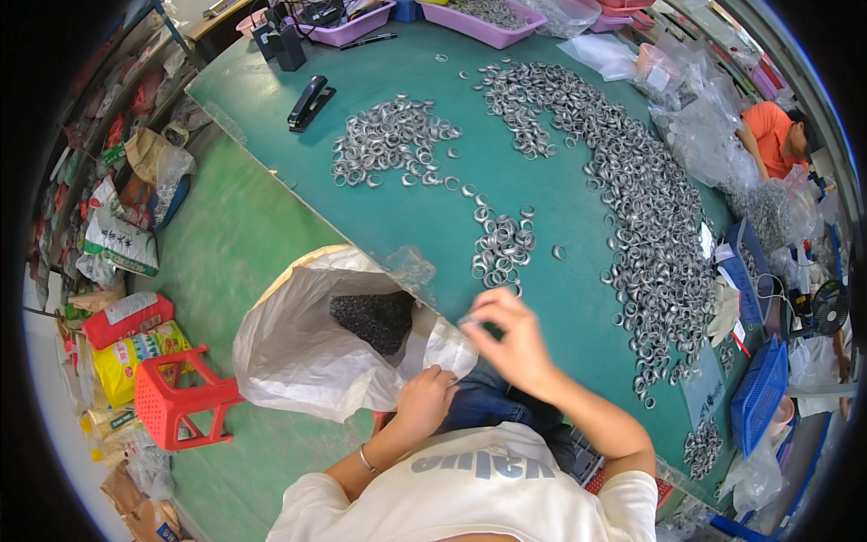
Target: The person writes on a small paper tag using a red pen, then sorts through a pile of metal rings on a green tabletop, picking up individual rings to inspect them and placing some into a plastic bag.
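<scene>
A white sack [298,361] gapes open beside the table's near-left edge, with a heap of dark grey small pieces [372,321] inside. At its near rim, my left hand [428,399] is closed, its fingers curled against the sack's edge. My right hand [513,339] is raised over the table edge, thumb and forefinger pinched on a small grey ring, which is blurred. Just beyond it lies a small cluster of grey metal rings [503,246]. One single ring [559,252] lies apart to the right of that cluster.
Farther off are a medium ring pile [388,137], a long curved ring heap [646,235] and a black stapler [311,104]. Purple trays [483,25] line the far edge. A red stool [185,397] stands left; a blue basket [759,396] right. A person in orange [769,135] is at far right.
</scene>
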A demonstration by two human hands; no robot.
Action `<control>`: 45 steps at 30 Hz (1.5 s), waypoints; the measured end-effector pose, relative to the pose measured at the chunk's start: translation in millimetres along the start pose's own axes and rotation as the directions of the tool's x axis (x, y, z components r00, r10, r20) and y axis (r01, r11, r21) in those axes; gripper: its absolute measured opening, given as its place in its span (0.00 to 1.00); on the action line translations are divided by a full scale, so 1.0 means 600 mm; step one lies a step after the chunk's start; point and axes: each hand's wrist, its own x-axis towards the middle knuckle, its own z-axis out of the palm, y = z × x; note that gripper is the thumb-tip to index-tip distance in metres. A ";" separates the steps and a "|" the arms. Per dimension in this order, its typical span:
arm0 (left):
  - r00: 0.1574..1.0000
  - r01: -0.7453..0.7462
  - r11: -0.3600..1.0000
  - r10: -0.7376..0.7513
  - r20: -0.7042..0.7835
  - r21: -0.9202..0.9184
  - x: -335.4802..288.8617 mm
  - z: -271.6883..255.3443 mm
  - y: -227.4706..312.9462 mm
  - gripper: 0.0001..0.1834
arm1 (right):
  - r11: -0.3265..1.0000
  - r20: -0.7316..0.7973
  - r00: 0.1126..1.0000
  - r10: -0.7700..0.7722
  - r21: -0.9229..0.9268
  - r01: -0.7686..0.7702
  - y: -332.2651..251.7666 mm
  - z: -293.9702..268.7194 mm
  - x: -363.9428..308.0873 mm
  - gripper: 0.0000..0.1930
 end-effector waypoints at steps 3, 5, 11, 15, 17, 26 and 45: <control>0.999 -0.014 1.000 0.014 -0.045 -0.007 0.001 0.006 -0.002 0.04 | 0.974 0.099 0.989 -0.112 -0.185 0.129 -0.020 0.029 0.020 0.10; 0.999 0.001 1.000 -0.001 -0.052 0.001 0.001 -0.005 0.001 0.04 | 0.968 0.006 0.988 -0.153 -0.200 0.151 -0.010 0.016 0.048 0.10; 0.995 -0.021 1.000 0.019 -0.094 -0.020 0.000 -0.005 0.004 0.03 | 0.853 -0.182 0.978 -0.106 -0.522 -0.005 0.092 -0.104 0.108 0.10; 0.993 -0.019 0.999 0.013 -0.113 -0.048 0.000 -0.004 -0.002 0.03 | 0.924 -0.249 0.968 -0.023 -0.376 -0.074 0.105 -0.118 0.100 0.06; 0.993 -0.014 0.999 0.010 -0.119 -0.038 -0.002 -0.005 -0.002 0.03 | 0.934 -0.327 0.940 0.093 -0.298 -0.196 0.081 -0.116 0.097 0.05; 0.994 -0.024 1.000 0.022 -0.105 -0.014 0.002 -0.007 0.001 0.03 | 0.810 -0.096 0.974 -0.204 -0.575 0.113 0.085 -0.074 0.094 0.09; 0.989 -0.055 0.998 0.054 -0.140 -0.002 0.000 -0.004 0.006 0.04 | 0.959 0.125 0.969 -0.215 -0.159 0.233 -0.009 0.043 0.028 0.10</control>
